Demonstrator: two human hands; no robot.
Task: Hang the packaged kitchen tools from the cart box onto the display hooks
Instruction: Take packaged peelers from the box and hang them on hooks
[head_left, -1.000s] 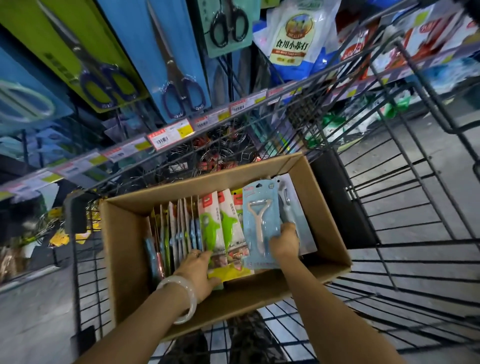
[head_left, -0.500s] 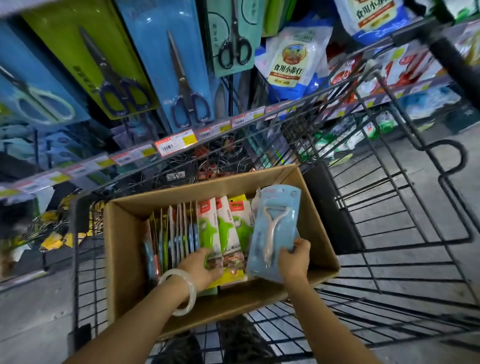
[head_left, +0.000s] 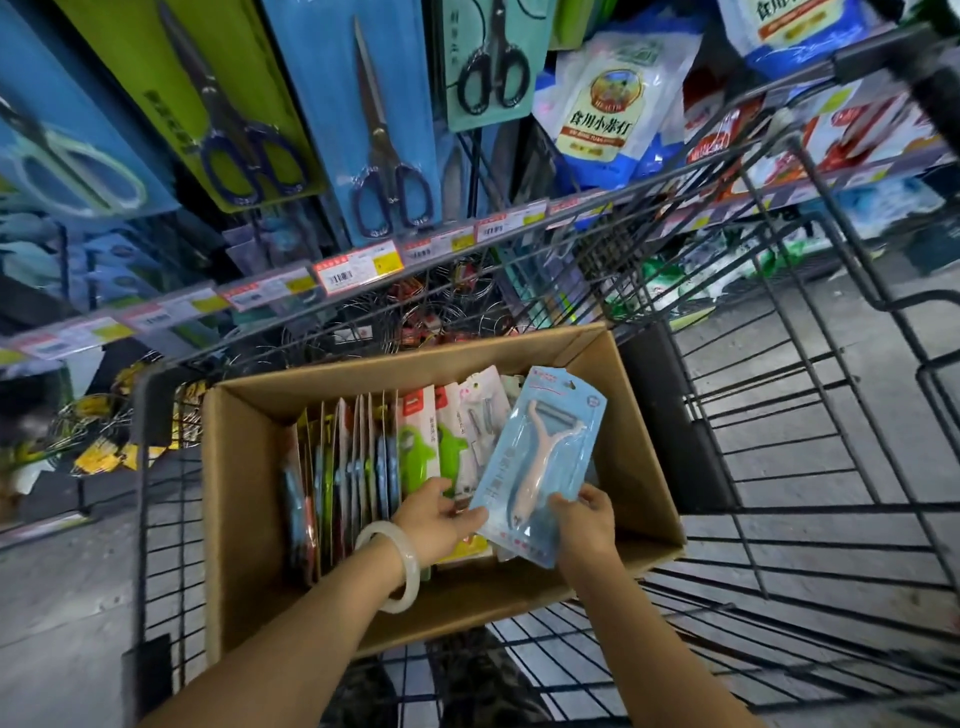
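Observation:
A cardboard box (head_left: 244, 467) sits in a black wire cart (head_left: 779, 395). Inside it stand several carded kitchen tools, among them green-tool packs (head_left: 415, 457). A light blue pack with a white Y-peeler (head_left: 540, 457) is lifted above the box's right half, tilted to the right. My right hand (head_left: 584, 522) grips its lower right corner. My left hand (head_left: 436, 519), a pale bangle on its wrist, touches the pack's lower left edge with its fingers. Above the cart, carded scissors (head_left: 389, 156) hang from the display hooks.
A rail of price tags (head_left: 358, 270) runs under the hanging scissors. Wire racks and small goods sit on the shelf behind the cart's front. Blue and white food bags (head_left: 613, 104) fill the upper right shelves. Grey floor lies on both sides.
My right hand has lifted the peeler pack out of the box and tilted it right. My left hand has moved off the green packs to the peeler pack's lower left edge.

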